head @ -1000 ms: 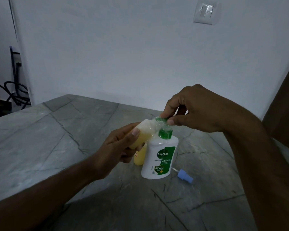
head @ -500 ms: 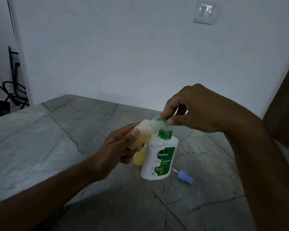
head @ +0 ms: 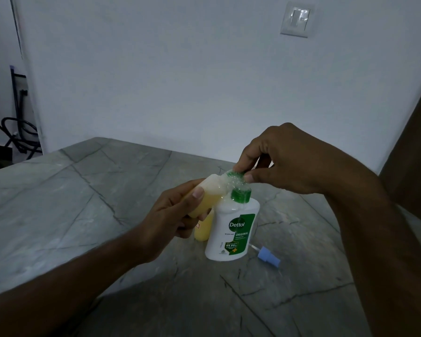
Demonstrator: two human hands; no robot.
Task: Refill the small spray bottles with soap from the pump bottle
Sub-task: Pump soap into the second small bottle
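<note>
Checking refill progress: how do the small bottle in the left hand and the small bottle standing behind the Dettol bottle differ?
The held small bottle is tilted, its mouth at the pump head; the standing small bottle is upright on the table.
The held one is gripped by the left hand; the standing one is mostly hidden behind that hand and the Dettol bottle.
Both hold yellowish liquid.

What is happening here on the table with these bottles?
A person is refilling a small spray bottle, held tilted in the left hand against the pump bottle. The right hand pinches the green pump head. A second small bottle stands behind; a blue spray cap lies on the table.
</note>
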